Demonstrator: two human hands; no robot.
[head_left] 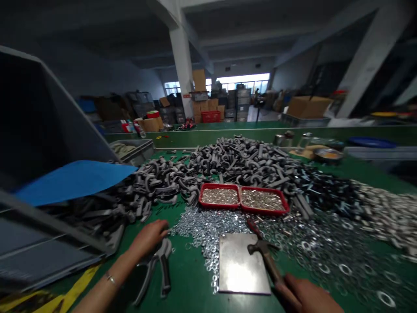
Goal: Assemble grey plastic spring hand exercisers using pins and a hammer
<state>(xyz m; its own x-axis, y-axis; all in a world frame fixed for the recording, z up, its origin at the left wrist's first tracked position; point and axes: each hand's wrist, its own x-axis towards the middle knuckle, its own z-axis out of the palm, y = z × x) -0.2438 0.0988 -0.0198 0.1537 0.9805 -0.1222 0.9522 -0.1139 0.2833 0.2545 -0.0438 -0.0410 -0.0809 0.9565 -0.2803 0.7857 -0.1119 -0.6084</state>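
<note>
My left hand (pixel 148 238) reaches forward on the green table (pixel 185 278), fingers curled down at the edge of a spread of small silver washers (pixel 208 226), just above a pair of grey pliers (pixel 156 267). What its fingertips hold, if anything, is hidden. My right hand (pixel 304 295) is wrapped round the handle of a hammer (pixel 263 252), whose head rests over the top right corner of a flat steel plate (pixel 243 263).
Two red trays (pixel 243 195) of small metal parts sit behind the plate. A big heap of grey curved parts (pixel 228 165) covers the table's middle, more washers (pixel 358 226) lie right. A tipped grey bin (pixel 42 182) with a blue sheet (pixel 74 178) stands left.
</note>
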